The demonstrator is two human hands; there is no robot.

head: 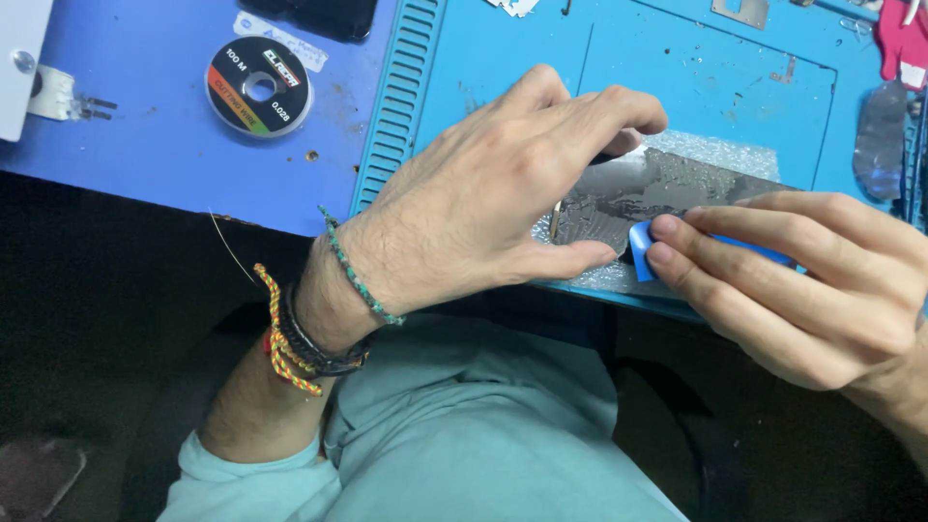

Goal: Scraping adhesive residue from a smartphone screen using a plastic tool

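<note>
A flat dark phone panel [657,198] with a smeared, glossy face lies on a rough silvery sheet [720,153] on the light blue work mat [503,48]. My left hand [483,198] arches over its left end, thumb and fingertips pinning its edges. My right hand [802,290] pinches a small blue plastic pick [643,249] whose tip meets the panel's near edge. Part of the panel is hidden under my left hand.
A spool of cutting wire [259,85] lies on the darker blue table [145,145] at left, beside a white device [24,58] with metal prongs. A pink tool [904,43] and a clear film piece [880,140] sit at the far right. My lap is below the mat's near edge.
</note>
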